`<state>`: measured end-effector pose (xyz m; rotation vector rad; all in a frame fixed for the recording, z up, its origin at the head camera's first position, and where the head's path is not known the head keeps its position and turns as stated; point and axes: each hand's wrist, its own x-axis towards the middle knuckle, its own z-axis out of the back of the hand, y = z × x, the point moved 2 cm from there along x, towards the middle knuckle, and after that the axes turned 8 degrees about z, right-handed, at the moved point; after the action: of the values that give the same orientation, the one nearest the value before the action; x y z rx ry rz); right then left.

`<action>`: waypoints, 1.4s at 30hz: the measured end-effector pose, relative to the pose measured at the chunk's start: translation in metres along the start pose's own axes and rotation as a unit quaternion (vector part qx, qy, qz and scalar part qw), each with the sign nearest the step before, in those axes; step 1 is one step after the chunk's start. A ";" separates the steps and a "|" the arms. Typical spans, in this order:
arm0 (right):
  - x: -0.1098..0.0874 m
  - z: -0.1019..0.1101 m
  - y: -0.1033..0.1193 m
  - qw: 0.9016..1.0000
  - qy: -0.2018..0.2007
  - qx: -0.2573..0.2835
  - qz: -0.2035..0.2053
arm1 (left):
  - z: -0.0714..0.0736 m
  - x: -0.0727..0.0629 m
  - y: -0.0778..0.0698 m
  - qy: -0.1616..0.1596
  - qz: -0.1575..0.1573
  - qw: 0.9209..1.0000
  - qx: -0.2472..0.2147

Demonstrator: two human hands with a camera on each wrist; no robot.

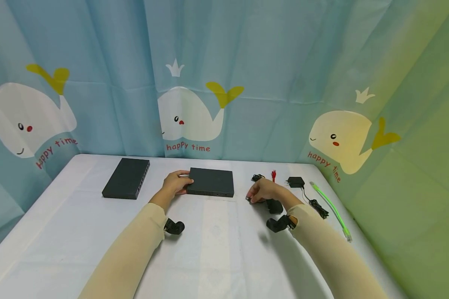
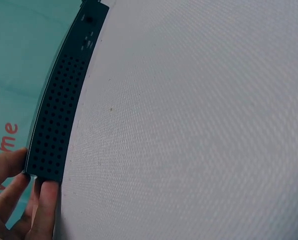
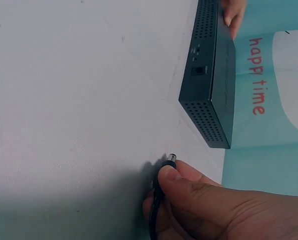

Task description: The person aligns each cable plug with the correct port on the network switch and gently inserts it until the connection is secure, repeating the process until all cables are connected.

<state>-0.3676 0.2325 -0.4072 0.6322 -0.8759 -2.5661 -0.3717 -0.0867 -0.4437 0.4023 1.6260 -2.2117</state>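
Observation:
My left hand point(image 1: 174, 182) grips the left end of a flat black network switch point(image 1: 211, 182) lying on the white table. In the left wrist view the thumb is on the top edge of the switch point(image 2: 59, 107) and the fingers are at its end. The perforated side facing me has a round power socket point(image 3: 198, 70). My right hand point(image 1: 265, 190) pinches a black power cable's barrel plug point(image 3: 169, 161) between thumb and fingers. Its metal tip points up toward the switch, a short distance from it. A black power adapter point(image 1: 275, 206) lies beside the right wrist.
A second black network switch point(image 1: 126, 178) lies at the left. On the right are a red cable point(image 1: 273, 175), another black adapter point(image 1: 296, 182) with its bundled cord point(image 1: 318, 208), and a green network cable point(image 1: 331, 206). A whale-print curtain point(image 1: 269, 124) hangs behind the table.

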 end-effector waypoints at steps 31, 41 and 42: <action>0.000 -0.030 0.023 0.996 -0.028 0.083 -0.024 | 0.000 0.001 0.000 -0.007 0.006 1.000 -0.002; 0.001 -0.044 0.025 0.973 -0.029 0.225 -0.034 | -0.001 0.003 0.002 -0.006 0.007 1.000 -0.018; 0.001 -0.045 0.026 0.972 -0.031 0.231 -0.034 | -0.002 0.003 0.001 -0.005 0.007 1.000 -0.019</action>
<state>-0.3403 0.1914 -0.4229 0.7196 -1.5200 -2.4595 -0.3737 -0.0859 -0.4466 0.3904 1.6508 -2.1659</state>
